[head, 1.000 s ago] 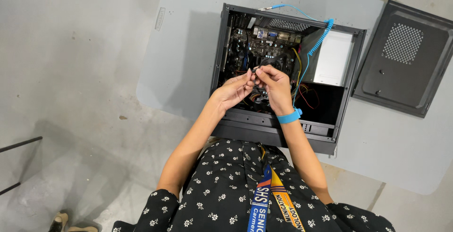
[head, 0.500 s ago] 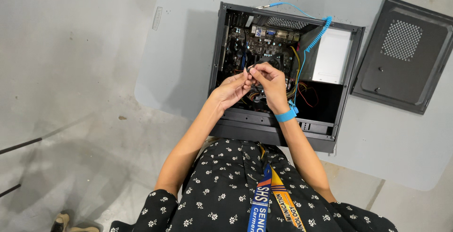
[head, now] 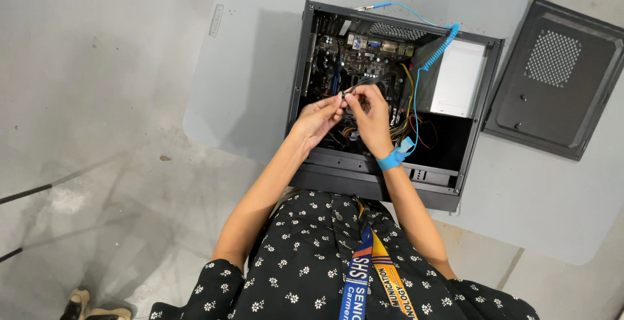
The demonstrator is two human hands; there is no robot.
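An open black computer case (head: 478,118) lies flat on a grey mat, its circuit board (head: 364,56) and coloured wires (head: 403,121) exposed. My left hand (head: 317,120) and my right hand (head: 370,117) meet above the case's middle, fingertips pinched together on a thin dark cable (head: 364,82) and its small connector. A blue wrist strap (head: 392,159) sits on my right wrist. Its coiled blue cord (head: 437,50) runs up to the case's far edge.
The removed black side panel (head: 556,79) with a perforated vent lies to the right of the case. A white box-shaped unit (head: 458,79) fills the case's upper right corner. The grey mat (head: 253,66) covers a concrete floor (head: 97,99). A lanyard hangs from my neck.
Both hands stay pinched together over the case; they have shifted slightly up toward the board. The case has not moved.
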